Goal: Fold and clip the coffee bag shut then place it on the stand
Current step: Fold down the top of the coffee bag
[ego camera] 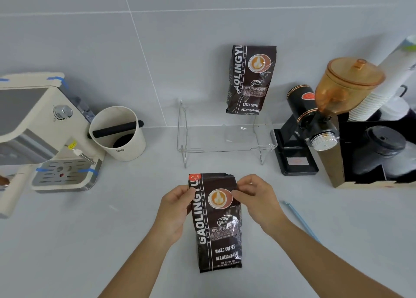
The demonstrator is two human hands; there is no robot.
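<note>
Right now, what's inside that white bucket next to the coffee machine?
A black bar crosses the top of the white bucket, and something dark lies at the bottom. The near wall hides the rest of the inside.

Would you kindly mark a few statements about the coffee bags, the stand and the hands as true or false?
1. Both hands, left hand and right hand, grip the upper part of the dark brown foil coffee bag lying on the counter. True.
2. The clear acrylic stand is bare. False: a second dark brown coffee bag stands on it against the wall.
3. The thin light-blue clip stick is on the bag. False: it lies on the counter, right of the right arm.
4. The cream knock box sits left of the stand. True.
</note>
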